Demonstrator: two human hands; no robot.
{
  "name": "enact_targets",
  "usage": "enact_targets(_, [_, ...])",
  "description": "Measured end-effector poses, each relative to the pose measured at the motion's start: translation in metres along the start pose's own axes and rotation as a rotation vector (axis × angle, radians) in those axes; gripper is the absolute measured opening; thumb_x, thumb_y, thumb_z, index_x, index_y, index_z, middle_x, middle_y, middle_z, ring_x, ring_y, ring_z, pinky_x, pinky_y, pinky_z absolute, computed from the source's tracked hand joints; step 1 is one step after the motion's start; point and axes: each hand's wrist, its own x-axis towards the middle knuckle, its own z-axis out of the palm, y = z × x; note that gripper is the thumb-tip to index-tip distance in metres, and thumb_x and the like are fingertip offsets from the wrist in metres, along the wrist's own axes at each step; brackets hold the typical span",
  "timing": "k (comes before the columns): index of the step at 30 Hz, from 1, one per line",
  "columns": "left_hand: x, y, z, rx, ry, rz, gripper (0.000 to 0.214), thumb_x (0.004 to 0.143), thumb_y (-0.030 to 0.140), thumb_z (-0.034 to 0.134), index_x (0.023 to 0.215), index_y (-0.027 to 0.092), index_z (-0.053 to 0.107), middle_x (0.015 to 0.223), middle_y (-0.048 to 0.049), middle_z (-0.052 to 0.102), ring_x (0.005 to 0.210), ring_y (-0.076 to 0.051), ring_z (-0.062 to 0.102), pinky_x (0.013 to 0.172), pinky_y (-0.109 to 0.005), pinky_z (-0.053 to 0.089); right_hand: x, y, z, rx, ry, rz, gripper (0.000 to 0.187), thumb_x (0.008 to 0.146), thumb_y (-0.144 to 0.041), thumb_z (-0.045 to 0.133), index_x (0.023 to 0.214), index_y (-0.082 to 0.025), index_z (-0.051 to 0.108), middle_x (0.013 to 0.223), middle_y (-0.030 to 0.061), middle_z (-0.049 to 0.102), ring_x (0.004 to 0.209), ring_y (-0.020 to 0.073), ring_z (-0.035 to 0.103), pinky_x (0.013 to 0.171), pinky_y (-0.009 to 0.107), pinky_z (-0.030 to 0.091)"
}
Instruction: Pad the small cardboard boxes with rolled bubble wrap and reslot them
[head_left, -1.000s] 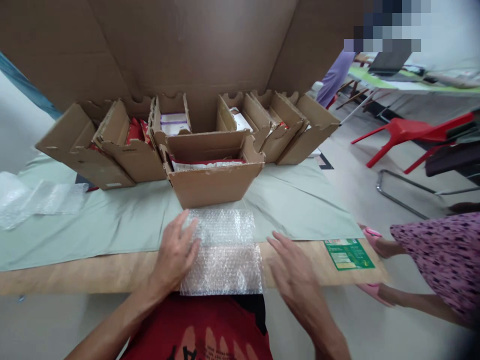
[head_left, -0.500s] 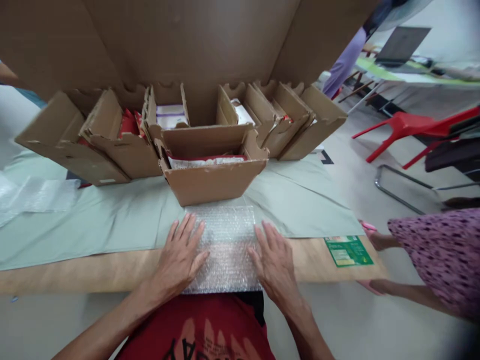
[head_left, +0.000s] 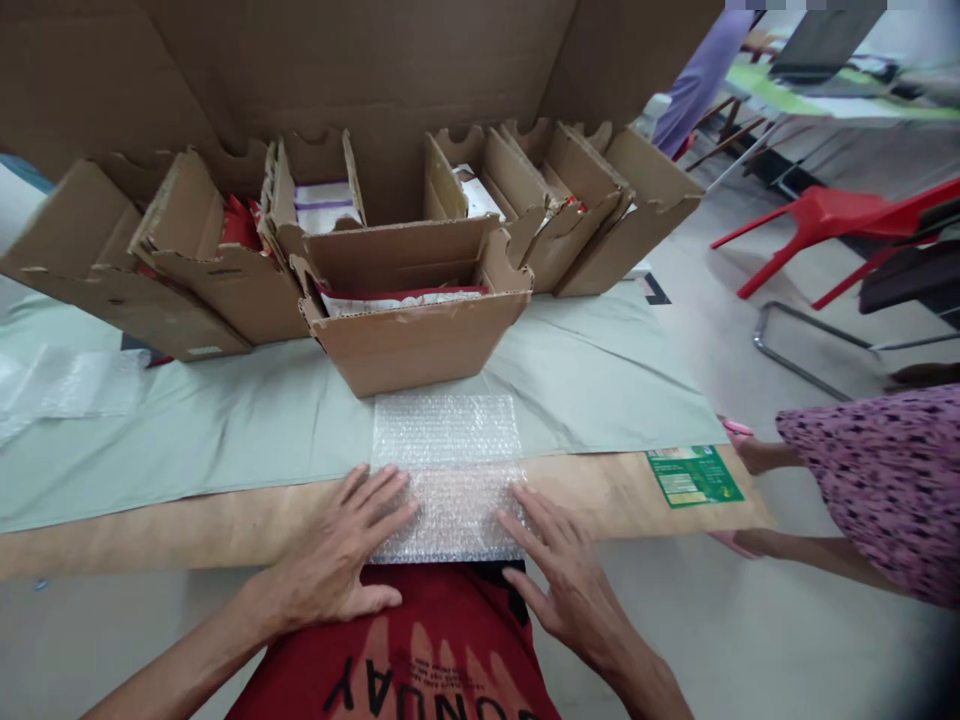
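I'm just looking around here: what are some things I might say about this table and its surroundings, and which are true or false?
1. The bubble wrap between the hands overlaps the pale green cloth. True.
2. The left hand is gripping scissors. False: it is open at the bubble wrap's left edge.
3. The right hand has its fingers spread. True.
4. The nearest cardboard box is empty. False: a red-and-white item shows inside.
5. The plastic chair is blue. False: it is red.
6. A green printed sheet lies right of the right hand. True.
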Motion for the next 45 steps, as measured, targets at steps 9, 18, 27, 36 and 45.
enact_targets(9, [0.004,-0.006,0.000,-0.136,0.086,-0.039,0.093,0.081,0.021,0.070,0.160,0.033,0.023,0.155,-0.0079,0.052,0.146,-0.033,0.046,0.122,-0.068,0.027,0.028,0.010,-0.013,0.350,0.064,0.027,0.030,0.095,-0.014,0.054,0.114,-0.028,0.073,0.114,0.0041,0.079,0.109,0.0215,0.073,0.093,0.037,0.060])
enact_targets(18, [0.036,-0.012,-0.002,-0.365,0.391,-0.422,0.058,0.086,0.027,0.064,0.143,0.026,0.053,0.109,-0.0062,0.077,0.100,-0.024,0.074,0.085,-0.037,0.062,0.077,0.017,-0.009,0.439,0.233,0.369,0.016,0.096,-0.032,0.060,0.092,-0.023,0.073,0.081,0.0021,0.078,0.070,0.0183,0.075,0.063,0.024,0.058])
enact_targets(27, [0.076,-0.031,0.002,-0.067,0.504,-0.421,0.021,0.100,0.030,0.051,0.100,0.021,0.070,0.089,-0.0042,0.077,0.078,-0.021,0.071,0.073,-0.034,0.054,0.106,0.040,0.021,0.019,0.326,0.224,0.015,0.098,-0.030,0.060,0.086,-0.022,0.064,0.110,0.0088,0.076,0.114,0.0287,0.066,0.090,0.043,0.048])
enact_targets(36, [0.088,-0.039,0.001,0.090,0.428,-0.539,0.034,0.095,0.035,0.058,0.124,0.018,0.062,0.110,-0.0129,0.068,0.099,-0.031,0.065,0.086,-0.047,0.056,0.112,0.055,0.034,-0.023,0.190,0.347,0.026,0.097,-0.039,0.056,0.113,-0.021,0.066,0.141,0.0168,0.061,0.132,0.0358,0.054,0.099,0.051,0.044])
enact_targets(45, [0.087,-0.034,-0.005,-0.294,0.532,-0.570,0.007,0.081,0.022,0.056,0.087,0.023,0.059,0.089,-0.0042,0.069,0.084,-0.023,0.068,0.076,-0.037,0.055,0.092,0.020,0.005,0.596,0.201,0.543,0.022,0.091,-0.040,0.064,0.106,-0.024,0.063,0.097,0.0049,0.074,0.082,0.0203,0.071,0.069,0.029,0.057])
